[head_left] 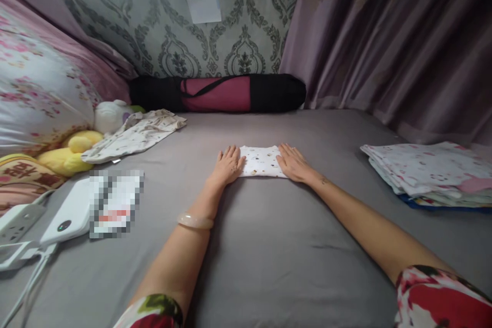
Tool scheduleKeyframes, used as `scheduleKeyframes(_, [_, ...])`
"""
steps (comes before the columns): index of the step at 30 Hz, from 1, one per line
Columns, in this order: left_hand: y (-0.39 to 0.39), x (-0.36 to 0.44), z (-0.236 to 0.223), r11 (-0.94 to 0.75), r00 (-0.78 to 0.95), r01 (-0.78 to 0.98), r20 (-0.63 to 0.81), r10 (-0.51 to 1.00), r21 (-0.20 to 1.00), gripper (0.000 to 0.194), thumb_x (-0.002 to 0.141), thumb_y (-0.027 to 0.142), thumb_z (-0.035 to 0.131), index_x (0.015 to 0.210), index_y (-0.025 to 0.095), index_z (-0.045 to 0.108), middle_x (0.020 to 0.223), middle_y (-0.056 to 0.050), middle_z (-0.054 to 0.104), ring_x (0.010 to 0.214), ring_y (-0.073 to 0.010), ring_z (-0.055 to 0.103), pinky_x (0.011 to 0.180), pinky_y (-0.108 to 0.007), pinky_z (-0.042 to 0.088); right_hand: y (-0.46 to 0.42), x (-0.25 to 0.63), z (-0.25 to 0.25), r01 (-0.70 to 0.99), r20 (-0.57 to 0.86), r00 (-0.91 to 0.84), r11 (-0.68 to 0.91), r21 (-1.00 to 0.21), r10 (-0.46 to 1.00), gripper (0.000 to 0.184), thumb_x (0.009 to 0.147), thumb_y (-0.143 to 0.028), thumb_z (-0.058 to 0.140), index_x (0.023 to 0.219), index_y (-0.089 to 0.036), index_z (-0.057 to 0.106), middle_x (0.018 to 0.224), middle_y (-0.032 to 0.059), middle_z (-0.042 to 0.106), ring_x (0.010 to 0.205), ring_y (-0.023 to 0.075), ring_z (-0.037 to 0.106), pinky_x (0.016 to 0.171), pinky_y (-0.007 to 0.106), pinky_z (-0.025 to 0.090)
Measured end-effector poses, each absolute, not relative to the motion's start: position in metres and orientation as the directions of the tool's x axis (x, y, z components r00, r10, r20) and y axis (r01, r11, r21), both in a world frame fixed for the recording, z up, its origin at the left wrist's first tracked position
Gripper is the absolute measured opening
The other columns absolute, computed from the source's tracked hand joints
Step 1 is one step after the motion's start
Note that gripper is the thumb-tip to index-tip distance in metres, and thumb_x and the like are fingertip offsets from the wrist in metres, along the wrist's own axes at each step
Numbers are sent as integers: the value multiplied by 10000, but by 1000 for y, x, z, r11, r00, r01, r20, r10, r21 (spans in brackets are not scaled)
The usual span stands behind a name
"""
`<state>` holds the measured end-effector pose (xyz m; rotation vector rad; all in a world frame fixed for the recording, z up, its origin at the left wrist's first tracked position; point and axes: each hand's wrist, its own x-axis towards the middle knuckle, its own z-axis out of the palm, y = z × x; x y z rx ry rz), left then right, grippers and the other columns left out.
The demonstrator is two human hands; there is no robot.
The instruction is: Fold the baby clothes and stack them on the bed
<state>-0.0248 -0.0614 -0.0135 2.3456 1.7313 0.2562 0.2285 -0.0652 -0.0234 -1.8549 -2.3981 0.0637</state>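
A small white cloth with a fine printed pattern (260, 161) lies folded into a flat rectangle on the grey bed sheet (261, 246). My left hand (228, 165) rests flat at its left end, thumb on the cloth and the other fingers stretched forward on the sheet. At the right end, my right hand (295, 163) lies flat with its fingers pointing forward, partly over the cloth's edge. Neither hand grips the cloth; both touch it. The corners under my fingers are hidden.
A stack of folded clothes (430, 174) sits at the right. To the left are a loose patterned garment (140, 133), yellow plush toy (73, 154), white power bank (73, 212) with cables, and power strip (21, 220). A black and maroon long bag (215, 93) lies along the wall.
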Motion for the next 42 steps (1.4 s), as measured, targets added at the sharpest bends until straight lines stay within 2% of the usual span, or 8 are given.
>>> scheduleKeyframes(8, [-54, -30, -18, -263, 266, 864, 53, 963, 429, 496, 994, 384, 216, 1383, 167, 433, 1545, -124, 333, 1454, -252, 233, 1164, -518, 176, -63, 228, -14, 963, 1, -237, 235, -130, 971, 707, 957, -463, 127, 1487, -27, 297, 1560, 169, 274, 1449, 262, 221, 1187, 418, 167])
scheduleKeyframes(15, [-52, -31, -18, -259, 228, 859, 125, 966, 442, 473, 991, 347, 253, 1383, 161, 443, 1506, -141, 398, 1434, -244, 286, 1152, -512, 230, -66, 190, 7, 925, 31, -338, 338, -172, 941, 696, 961, -479, 141, 1498, -61, 290, 1569, 139, 261, 1458, 251, 191, 1187, 419, 168])
scheduleKeyframes(23, [-49, -35, -21, -263, 233, 842, 123, 965, 471, 419, 961, 268, 333, 1341, 183, 487, 1490, -107, 430, 1415, -267, 317, 1145, -535, 236, -69, 172, -8, 916, 15, -368, 365, -164, 930, 673, 978, -430, 136, 1479, -22, 328, 1556, 160, 287, 1453, 251, 208, 1194, 403, 131])
scheduleKeyframes(26, [-43, -37, -23, -240, 189, 807, 149, 971, 539, 413, 953, 248, 337, 1314, 166, 520, 1441, -102, 494, 1372, -237, 393, 1143, -458, 285, -68, 174, -7, 912, -7, -379, 372, -171, 925, 678, 975, -441, 143, 1477, -25, 330, 1555, 161, 289, 1454, 247, 208, 1192, 405, 144])
scheduleKeyframes(30, [-36, -42, -22, -165, 56, 709, 179, 982, 686, 427, 955, 240, 316, 1296, 142, 554, 1345, -100, 590, 1254, -194, 529, 1081, -327, 390, -66, 169, 1, 913, -21, -367, 356, -198, 930, 685, 972, -455, 125, 1483, -44, 322, 1556, 157, 284, 1453, 248, 213, 1188, 425, 160])
scheduleKeyframes(35, [-35, -47, -18, -108, -68, 639, 196, 978, 761, 427, 955, 236, 309, 1263, 128, 584, 1283, -104, 634, 1210, -200, 564, 1029, -323, 439, -67, 148, 9, 879, 28, -426, 421, -224, 904, 683, 977, -451, 137, 1494, -34, 298, 1568, 145, 259, 1460, 236, 188, 1193, 408, 142])
scheduleKeyframes(42, [-36, -47, -15, -90, -92, 643, 193, 977, 760, 423, 957, 229, 312, 1251, 115, 594, 1265, -110, 643, 1194, -197, 573, 1027, -310, 433, -64, 133, -8, 874, 35, -453, 451, -181, 891, 665, 977, -445, 168, 1490, -47, 314, 1563, 137, 277, 1452, 232, 215, 1192, 404, 141])
